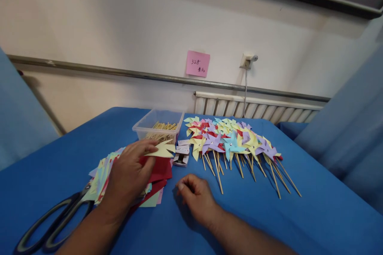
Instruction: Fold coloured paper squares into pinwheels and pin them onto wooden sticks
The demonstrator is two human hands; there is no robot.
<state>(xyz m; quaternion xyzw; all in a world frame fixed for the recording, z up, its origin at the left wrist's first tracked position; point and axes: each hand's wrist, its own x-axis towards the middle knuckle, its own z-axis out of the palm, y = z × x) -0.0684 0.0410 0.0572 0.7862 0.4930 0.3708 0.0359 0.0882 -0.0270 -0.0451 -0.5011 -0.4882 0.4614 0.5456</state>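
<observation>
A: Taking the gap between our hands as the dial's centre, what lies leftmost?
B: Our dark-handled scissors [74, 200] at eight o'clock, against the fanned pile of coloured paper [103, 173] at nine. We'd best keep our sleeves and wrist off those loose sheets, so that none slide.
A: And our left hand [131, 171]?
B: Over the pile, near ten o'clock, pinching a pale yellow notched paper [163, 150] between thumb and fingers. The paper points to twelve, above red sheets [160, 169]. We'd do well to grip it lightly; a hard squeeze could crease it or bend its points.
A: Beyond it?
B: The clear plastic box [140, 128] of thin wooden sticks [163, 126], also towards twelve, then a small open carton [181, 159] at one. We should lift the paper clear of both.
A: Our right hand [196, 197]?
B: At four o'clock, low over the blue cloth [254, 215], fingers loosely curled. We can't tell whether they hide anything small.
A: Farthest right?
B: Paper pinwheels [212, 143] on sticks, at two. We'd keep our right elbow well away from them.
</observation>
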